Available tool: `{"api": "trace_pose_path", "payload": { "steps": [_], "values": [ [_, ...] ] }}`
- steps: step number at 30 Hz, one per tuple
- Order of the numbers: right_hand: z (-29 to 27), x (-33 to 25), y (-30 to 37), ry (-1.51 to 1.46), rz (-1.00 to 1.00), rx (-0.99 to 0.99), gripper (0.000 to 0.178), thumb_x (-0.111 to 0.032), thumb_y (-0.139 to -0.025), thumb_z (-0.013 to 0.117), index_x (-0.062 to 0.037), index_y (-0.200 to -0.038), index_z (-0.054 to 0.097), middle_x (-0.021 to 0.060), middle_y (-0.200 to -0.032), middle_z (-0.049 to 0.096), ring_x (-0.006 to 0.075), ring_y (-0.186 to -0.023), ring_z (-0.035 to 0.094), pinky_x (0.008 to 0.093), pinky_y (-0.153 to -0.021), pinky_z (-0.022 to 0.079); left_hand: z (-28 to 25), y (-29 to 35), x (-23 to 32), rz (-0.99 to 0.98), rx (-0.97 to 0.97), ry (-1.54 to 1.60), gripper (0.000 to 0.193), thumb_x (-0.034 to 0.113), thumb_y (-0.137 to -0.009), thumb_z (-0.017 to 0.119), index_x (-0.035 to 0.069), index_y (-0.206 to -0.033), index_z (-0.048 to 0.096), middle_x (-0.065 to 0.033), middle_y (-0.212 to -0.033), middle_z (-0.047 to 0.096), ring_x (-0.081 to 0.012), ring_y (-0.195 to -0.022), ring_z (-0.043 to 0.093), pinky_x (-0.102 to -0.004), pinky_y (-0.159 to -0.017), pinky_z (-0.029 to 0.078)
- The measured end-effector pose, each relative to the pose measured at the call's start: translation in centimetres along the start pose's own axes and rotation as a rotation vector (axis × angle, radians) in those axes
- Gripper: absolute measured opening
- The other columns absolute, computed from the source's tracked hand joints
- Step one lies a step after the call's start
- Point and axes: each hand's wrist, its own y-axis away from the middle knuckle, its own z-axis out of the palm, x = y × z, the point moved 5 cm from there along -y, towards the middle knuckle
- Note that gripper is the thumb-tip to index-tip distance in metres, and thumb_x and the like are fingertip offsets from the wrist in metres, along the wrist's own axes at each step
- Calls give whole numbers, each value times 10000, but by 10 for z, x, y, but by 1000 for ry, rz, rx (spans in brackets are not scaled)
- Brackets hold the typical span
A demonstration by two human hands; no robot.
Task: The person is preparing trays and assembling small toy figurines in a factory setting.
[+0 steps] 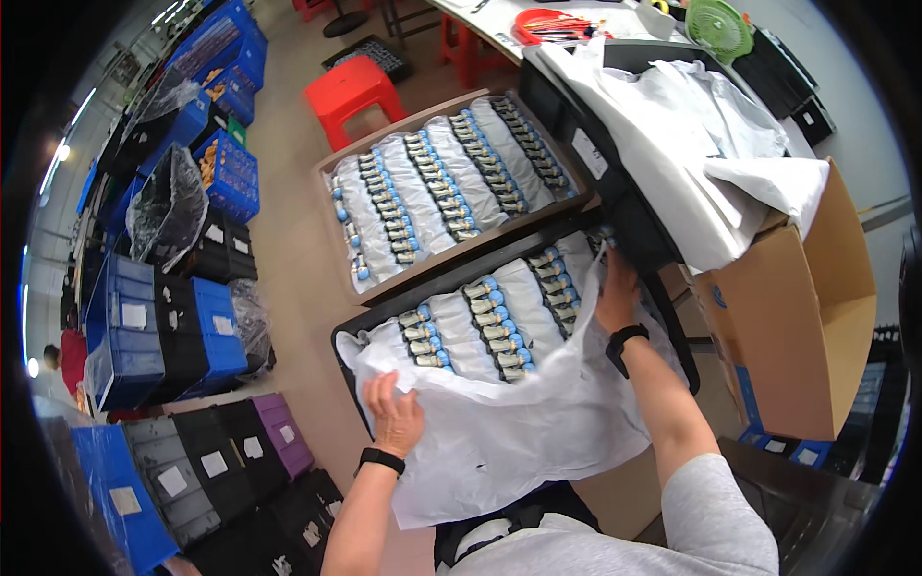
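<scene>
In front of me a black tray (344, 350) holds rows of small pale-gold pieces with blue round tops (496, 328), with white padding strips between the rows. A thin white sheet (519, 432) covers the tray's near part and hangs over its front edge. My left hand (394, 415) is closed on the sheet's edge at the near left corner. At the tray's right side, my right hand (618, 293) grips the sheet's raised far edge, its fingertips partly hidden. Beyond stands a brown tray (327, 206) with similar rows of pieces.
To the right are a black bin (600, 158) draped with white sheets (672, 125) and an open cardboard box (792, 322). A red stool (353, 93) stands beyond the brown tray. Stacked blue and black crates (134, 331) line the left. A table (490, 21) holds a green fan (718, 31).
</scene>
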Motion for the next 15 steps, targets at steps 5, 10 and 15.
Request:
{"api": "trace_pose_path", "payload": {
  "steps": [5, 10, 15],
  "values": [
    [6, 13, -7, -110, 60, -1, 673, -62, -712, 572, -135, -1311, 274, 187, -1172, 441, 376, -1089, 387, 493, -899, 297, 9, -18, 5, -48, -110, -31, 198, 46, -642, 576, -17, -817, 510, -150, -1160, 386, -352, -1154, 292, -539, -948, 206],
    [13, 22, -15, -269, 123, 82, 558, -42, -729, 550, -143, -1247, 370, 189, -1079, 506, 364, -987, 475, 459, -815, 375, 15, -24, -29, -184, -172, -55, 201, 78, -678, 569, -4, -859, 539, -137, -1067, 437, -327, -1135, 330, -543, -942, 208],
    [22, 47, -20, -82, 175, 109, 345, -82, -746, 520, -80, -1089, 495, 202, -970, 550, 364, -905, 512, 472, -729, 422, -3, -46, -28, -223, -103, -4, 181, 52, -632, 587, 47, -808, 543, -111, -943, 452, -282, -990, 396, -473, -854, 296]
  ]
}}
